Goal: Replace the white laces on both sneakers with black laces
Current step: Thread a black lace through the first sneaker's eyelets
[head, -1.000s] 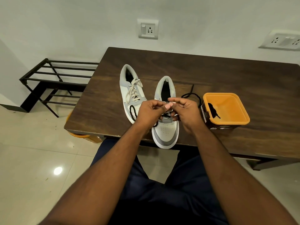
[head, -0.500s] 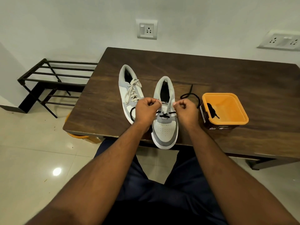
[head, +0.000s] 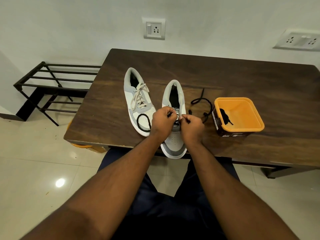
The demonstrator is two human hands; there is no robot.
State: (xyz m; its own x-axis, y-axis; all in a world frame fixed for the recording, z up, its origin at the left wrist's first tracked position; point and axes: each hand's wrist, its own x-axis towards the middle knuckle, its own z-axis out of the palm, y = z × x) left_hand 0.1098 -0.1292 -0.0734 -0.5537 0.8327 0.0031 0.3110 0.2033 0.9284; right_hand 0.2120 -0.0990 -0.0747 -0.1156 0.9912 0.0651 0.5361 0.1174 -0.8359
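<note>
Right sneaker (head: 174, 141): near table (head: 242, 80) edge, toe overhanging, black lace (head: 201, 104) partly threaded. Left hand (head: 161, 121) and right hand (head: 192, 124): closed, each pinching a lace end above it. Left sneaker (head: 138, 99), white-laced: just beside. Orange tub (head: 239, 115): to its right.

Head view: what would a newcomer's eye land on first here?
Both hands, left hand and right hand, pinch a black lace over the near sneaker at the table's front edge. Left of it, the other sneaker keeps its white laces. An orange tub sits to the right.
</note>
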